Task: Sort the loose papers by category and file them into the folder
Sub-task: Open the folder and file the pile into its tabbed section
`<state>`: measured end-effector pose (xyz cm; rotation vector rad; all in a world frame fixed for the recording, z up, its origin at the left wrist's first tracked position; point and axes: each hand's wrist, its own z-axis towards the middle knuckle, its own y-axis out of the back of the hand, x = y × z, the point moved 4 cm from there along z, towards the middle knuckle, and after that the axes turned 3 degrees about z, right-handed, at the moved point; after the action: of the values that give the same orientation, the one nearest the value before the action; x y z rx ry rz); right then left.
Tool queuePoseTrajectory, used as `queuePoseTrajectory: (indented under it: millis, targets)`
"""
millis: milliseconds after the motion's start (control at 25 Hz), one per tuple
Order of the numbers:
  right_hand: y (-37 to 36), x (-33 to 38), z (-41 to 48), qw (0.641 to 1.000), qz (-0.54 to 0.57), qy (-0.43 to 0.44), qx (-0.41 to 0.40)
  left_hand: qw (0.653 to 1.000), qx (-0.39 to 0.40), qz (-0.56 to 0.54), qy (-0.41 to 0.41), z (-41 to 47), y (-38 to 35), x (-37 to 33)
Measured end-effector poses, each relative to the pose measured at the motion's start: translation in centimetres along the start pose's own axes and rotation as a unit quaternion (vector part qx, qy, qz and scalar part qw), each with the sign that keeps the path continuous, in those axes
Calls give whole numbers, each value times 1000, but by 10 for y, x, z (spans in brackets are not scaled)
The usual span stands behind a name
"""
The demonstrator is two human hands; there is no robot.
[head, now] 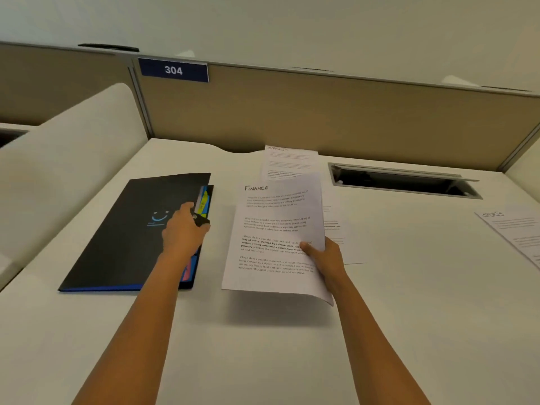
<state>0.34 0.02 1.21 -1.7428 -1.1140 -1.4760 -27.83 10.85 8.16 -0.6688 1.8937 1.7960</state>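
The right grip [323,258] is closed on the Finance paper [277,238]. The thumb is pressed on the front of the sheet near its right edge, and the other fingers are hidden behind it. The sheet is held up off the bench [263,361], tilted a little, and a shadow is cast under it. It looks like more than one sheet may be held, but that cannot be told for sure.

The left grip [184,229] is laid on the right edge of the black folder [125,229], with the fingers curled by the small clasp and the colored tabs [203,201]. Whether the cover is pinched or only touched cannot be told. The folder is lying flat on the bench and looks almost shut.

The step in hand is likely this: the folder is to be opened at the right tab so the Finance paper can be slid in. For that to go well, the cover should be lifted first and held open. The tab for Finance should be found before the paper is moved. The sheet should be kept flat and fed in by its short edge, so no corner is bent.

More papers are left on the bench: one Sports paper [287,162] at the back, another Sports paper [514,232] at the far right, and a sheet under the held one.
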Motion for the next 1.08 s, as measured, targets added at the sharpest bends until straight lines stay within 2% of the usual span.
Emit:
queuePoseTrajectory:
  millis: [120, 240, 320, 440, 560, 680, 800, 960, 1080]
  targets:
    - [-17, -9, 1, 1000, -15, -5, 0, 996, 37, 79, 34, 2, -10, 32]
    - [-29, -10, 2, 1000, -28, -2, 4, 997, 53, 59, 25, 5, -15, 45]
    - [-34, -11, 3, 999, -36, 2, 6, 998, 49, 41, -10, 2, -11, 42]
    - [-34, -15, 3, 999, -49, 1, 1, 996, 30, 79, -42, 1, 0, 40]
    - [-33, -19, 4, 998, -55, 2, -1, 992, 10, 123, -17, 3, 12, 43]
    - [-34, -19, 5, 998, -56, 0, -3, 993, -4, 122, 10, 3, 11, 46]
    - [-34, -20, 7, 998, -60, -2, -3, 993, -18, 113, -4, 0, 2, 51]
    - [-32, -22, 9, 998, -66, 1, 2, 986, -3, 163, -41, 1, -13, 52]
    - [-32, -22, 9, 998, -66, 2, 8, 982, 1, 184, -39, 0, -21, 52]
